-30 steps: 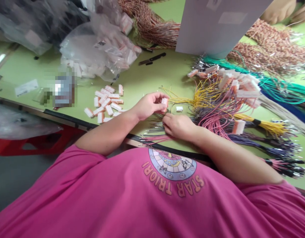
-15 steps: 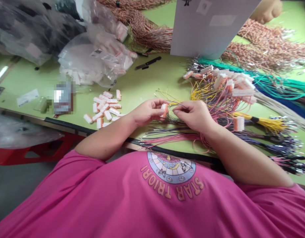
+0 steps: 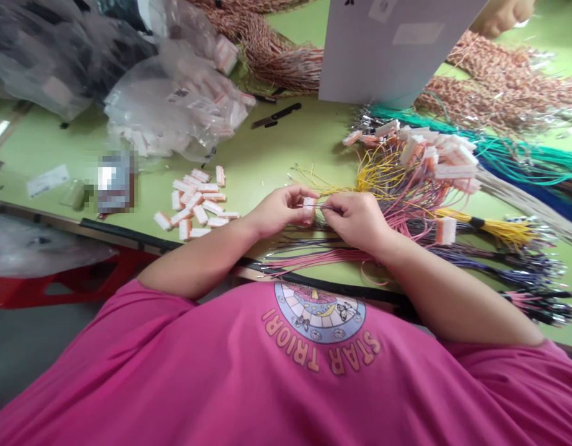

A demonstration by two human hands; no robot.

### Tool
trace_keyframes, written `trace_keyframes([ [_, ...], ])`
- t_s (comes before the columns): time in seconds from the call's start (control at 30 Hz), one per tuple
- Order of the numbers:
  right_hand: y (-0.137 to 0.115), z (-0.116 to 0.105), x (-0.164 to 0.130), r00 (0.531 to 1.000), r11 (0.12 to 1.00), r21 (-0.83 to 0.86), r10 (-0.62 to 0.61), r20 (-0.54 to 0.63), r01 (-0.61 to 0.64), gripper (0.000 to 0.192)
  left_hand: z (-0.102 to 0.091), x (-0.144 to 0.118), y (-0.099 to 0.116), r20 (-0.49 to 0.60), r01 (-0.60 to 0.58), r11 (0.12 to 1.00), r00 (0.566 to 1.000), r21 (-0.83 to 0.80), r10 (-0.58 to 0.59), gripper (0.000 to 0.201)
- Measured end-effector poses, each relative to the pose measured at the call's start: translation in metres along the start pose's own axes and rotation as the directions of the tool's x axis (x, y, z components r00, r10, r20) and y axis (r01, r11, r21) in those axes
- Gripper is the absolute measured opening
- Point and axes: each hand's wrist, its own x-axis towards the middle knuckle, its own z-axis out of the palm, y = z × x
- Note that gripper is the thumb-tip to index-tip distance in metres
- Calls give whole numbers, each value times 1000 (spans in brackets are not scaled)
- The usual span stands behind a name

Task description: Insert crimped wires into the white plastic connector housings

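Observation:
Between the thumb and fingers of my left hand point(image 3: 281, 209) is a small white-and-orange connector housing point(image 3: 308, 210). My right hand point(image 3: 357, 218), closed in a pinch just right of it, grips a thin dark wire point(image 3: 319, 206) whose end lies across the housing. Whether the wire has entered the housing I cannot tell. Loose yellow wires point(image 3: 374, 173) and pink wires point(image 3: 401, 214) lie beyond and beside my right hand. A group of spare connector housings point(image 3: 197, 198) rests on the table left of my left hand.
Wired housings point(image 3: 444, 152) are heaped at right, near green wires point(image 3: 509, 158). A black knife point(image 3: 279, 116) lies beyond my hands. Plastic bags point(image 3: 169, 105) fill the back left. A grey panel point(image 3: 392, 56) stands at the back; another person's hand point(image 3: 504, 17) shows behind it.
The connector housing has turned in my left fingers, so its white face shows more. My right hand has shifted slightly left, bringing the dark wire across the housing.

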Motion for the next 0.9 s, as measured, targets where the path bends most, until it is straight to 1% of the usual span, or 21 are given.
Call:
trace_keyframes([
  [0.07, 1, 2, 1, 1000, 999, 33, -8, 20, 7, 24, 2, -1, 0, 11, -15, 999, 1000, 36, 15, 42],
  [0.13, 1, 4, 2, 1000, 999, 54, -7, 21, 6, 24, 4, -2, 0, 8, -19, 999, 1000, 32, 19, 41],
  [0.3, 2, 4, 3, 999, 989, 139, 44, -8, -43, 24, 5, 0, -1, -58, -47, 999, 997, -25, 45, 43],
  [0.5, 2, 8, 2, 1000, 997, 74, 16, 20, -18, 23, 5, 2, -3, -4, -44, 999, 999, -5, 44, 47],
  [0.6, 3, 9, 3, 1000, 997, 83, -4, 22, 3, 23, 4, 1, -3, 9, -37, 999, 999, 4, 37, 49],
  [0.7, 5, 5, 4, 1000, 992, 125, -17, 7, 16, 22, 1, 1, -2, -8, -35, 999, 999, -8, 35, 47],
  [0.8, 8, -2, 5, 1000, 987, 161, -22, -19, 25, 23, -3, 0, -1, -21, -36, 998, 999, -57, 34, 46],
  [0.9, 9, -3, 5, 999, 989, 146, -29, -44, 35, 22, -5, 1, -2, -4, -20, 997, 1000, -74, 19, 45],
])
